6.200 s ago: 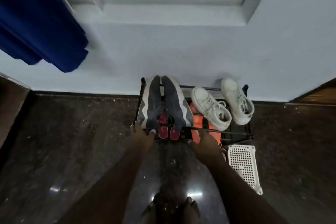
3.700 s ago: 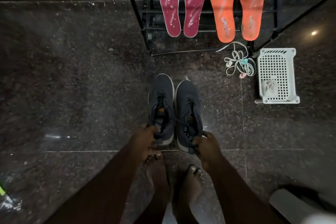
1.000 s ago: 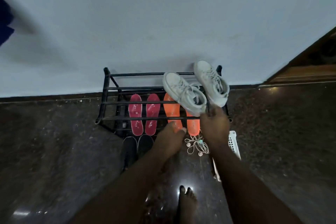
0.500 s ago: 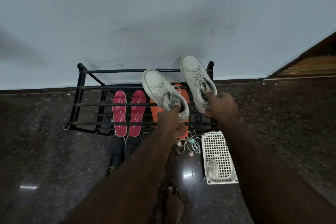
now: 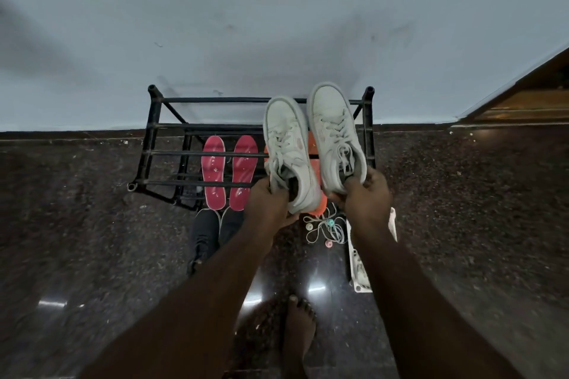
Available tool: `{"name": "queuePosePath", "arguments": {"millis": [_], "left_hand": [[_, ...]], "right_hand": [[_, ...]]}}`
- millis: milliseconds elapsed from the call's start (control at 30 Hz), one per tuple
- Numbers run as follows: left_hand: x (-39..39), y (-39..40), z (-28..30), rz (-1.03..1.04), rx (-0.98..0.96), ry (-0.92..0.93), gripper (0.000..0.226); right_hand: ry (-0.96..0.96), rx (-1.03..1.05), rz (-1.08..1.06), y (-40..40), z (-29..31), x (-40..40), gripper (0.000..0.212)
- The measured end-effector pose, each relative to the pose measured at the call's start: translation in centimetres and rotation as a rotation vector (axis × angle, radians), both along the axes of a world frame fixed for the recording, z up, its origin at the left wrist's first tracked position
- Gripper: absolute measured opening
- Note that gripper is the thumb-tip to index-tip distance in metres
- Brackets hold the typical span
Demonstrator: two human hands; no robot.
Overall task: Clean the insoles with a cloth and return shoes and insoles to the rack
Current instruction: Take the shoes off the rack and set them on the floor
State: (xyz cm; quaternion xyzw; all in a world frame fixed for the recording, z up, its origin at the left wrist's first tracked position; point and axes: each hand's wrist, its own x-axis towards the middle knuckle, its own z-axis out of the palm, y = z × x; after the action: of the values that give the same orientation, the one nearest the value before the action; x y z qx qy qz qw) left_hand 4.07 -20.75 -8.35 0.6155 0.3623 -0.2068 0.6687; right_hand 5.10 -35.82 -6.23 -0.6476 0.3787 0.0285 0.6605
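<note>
I hold a pair of white sneakers above the right half of the black metal rack (image 5: 151, 144). My left hand (image 5: 268, 206) grips the heel of the left white sneaker (image 5: 288, 148). My right hand (image 5: 366, 197) grips the heel of the right white sneaker (image 5: 334, 132). Two red insoles (image 5: 229, 172) lie on the rack's lower shelf. Orange insoles (image 5: 317, 178) show only in slivers behind the sneakers. A pair of dark shoes (image 5: 212, 234) stands on the floor in front of the rack.
A tangle of cord with small round pieces (image 5: 324, 229) lies on the dark stone floor. A white perforated basket (image 5: 358, 271) sits beside it, mostly behind my right forearm. My bare foot (image 5: 298, 326) is near the bottom. A pale wall rises behind the rack.
Both hands have lifted the white sneakers off the rack's top bars and drawn them slightly towards me, now side by side and pointing at the wall.
</note>
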Motion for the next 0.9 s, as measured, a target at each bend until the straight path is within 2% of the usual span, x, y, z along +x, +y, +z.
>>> {"name": "queuePosePath", "arguments": {"millis": [100,300,400,467,567,733,900], "left_hand": [[-4.4,1.8,1.1,-0.033,0.087,-0.018,0.018],[-16.0,6.1,0.1,-0.194,0.253,-0.059,0.028],[-21.6,8.4,-1.3,-0.278,0.307,-0.028,0.021],[-24.6,9.5,-2.8,-0.317,0.308,0.011,0.018],[-28.3,10.7,-7.1,-0.351,0.287,0.086,0.025],[-31.6,10.9,-15.5,-0.478,0.328,0.266,0.043],[-32.0,9.3,-24.7,-0.489,0.354,0.248,0.05]], "right_hand": [[-0.033,0.03,-0.036,2.5,0.4,-5.3,0.026],[-0.019,-0.116,-0.026,7.4,-2.9,-17.6,0.042],[0.058,-0.065,-0.096,9.9,-4.1,-23.8,0.045],[0.064,0.039,-0.2,11.2,-5.0,-26.9,0.038],[0.165,0.079,-0.249,12.2,-8.0,-30.7,0.028],[0.348,0.067,-0.196,11.8,-15.5,-34.1,0.039],[0.398,0.154,-0.231,10.1,-23.5,-33.4,0.036]]}}
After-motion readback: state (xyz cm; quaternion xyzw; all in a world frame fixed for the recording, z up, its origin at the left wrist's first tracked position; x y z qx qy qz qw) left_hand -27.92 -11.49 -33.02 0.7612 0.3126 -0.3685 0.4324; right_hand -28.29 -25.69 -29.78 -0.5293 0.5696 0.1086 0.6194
